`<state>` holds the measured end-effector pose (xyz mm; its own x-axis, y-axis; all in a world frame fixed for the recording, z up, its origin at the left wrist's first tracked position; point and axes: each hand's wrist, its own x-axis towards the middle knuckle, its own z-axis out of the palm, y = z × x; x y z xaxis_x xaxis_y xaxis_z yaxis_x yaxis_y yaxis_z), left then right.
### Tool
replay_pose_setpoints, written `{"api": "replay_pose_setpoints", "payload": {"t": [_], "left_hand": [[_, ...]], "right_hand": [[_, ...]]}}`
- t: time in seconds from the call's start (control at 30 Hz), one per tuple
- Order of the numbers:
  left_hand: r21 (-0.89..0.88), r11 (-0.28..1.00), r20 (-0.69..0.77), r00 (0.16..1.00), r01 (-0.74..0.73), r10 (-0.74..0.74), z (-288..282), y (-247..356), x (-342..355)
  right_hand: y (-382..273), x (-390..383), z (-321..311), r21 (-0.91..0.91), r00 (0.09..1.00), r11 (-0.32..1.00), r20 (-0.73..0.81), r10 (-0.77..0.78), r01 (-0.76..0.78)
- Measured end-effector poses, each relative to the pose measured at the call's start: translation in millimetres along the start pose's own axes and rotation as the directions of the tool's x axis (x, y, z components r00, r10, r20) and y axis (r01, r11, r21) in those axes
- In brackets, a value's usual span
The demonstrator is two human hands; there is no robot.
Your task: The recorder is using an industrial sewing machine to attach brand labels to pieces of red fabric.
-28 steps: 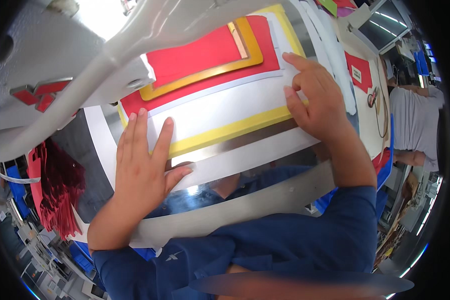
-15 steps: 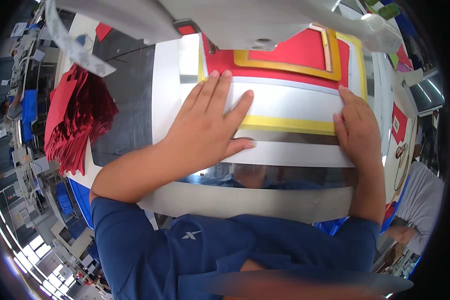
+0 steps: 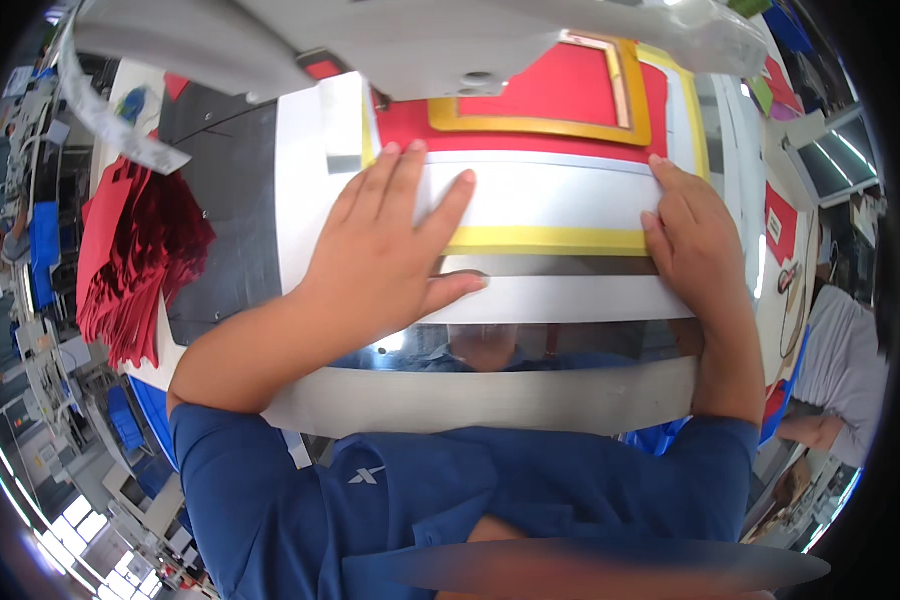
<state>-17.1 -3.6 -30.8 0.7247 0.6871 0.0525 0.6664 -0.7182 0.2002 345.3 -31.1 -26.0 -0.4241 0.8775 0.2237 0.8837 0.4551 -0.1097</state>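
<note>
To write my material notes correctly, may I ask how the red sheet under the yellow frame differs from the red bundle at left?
The red sheet lies flat, while the red bundle is a thick pile of many fanned layers. The sheet has the yellow frame on it; the bundle has none. Both are red.

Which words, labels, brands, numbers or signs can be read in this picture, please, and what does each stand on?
No words or numbers can be read clearly.
Navy shirt: a white emblem, no readable wording.
Red piece at right: a small pale label, print too small.
Curved white strip at upper left: faint marks, too blurred.
</note>
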Motion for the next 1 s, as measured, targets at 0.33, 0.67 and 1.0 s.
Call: {"api": "replay_pose_setpoints", "payload": {"t": [0.33, 0.67, 1.0], "left_hand": [[0.09, 0.996, 0.033, 0.999, 0.024, -0.027, -3.7, 1.6, -0.4], [0.095, 0.994, -0.015, 0.999, 0.053, -0.052, -2.9, -4.6, 12.5], [0.04, 0.999, -0.055, 0.998, 0.036, -0.033, -0.7, -13.4, 48.7]], "right_hand": [[1.5, -1.1, 0.6, -0.021, 1.0, 1.0, 0.001, -0.003, 0.003], [5.7, -6.7, 0.1, 0.009, 0.999, 1.0, -0.03, 0.011, -0.011], [2.8, -11.4, 3.0, -0.011, 0.995, 1.0, -0.1, 0.025, -0.027]]}}
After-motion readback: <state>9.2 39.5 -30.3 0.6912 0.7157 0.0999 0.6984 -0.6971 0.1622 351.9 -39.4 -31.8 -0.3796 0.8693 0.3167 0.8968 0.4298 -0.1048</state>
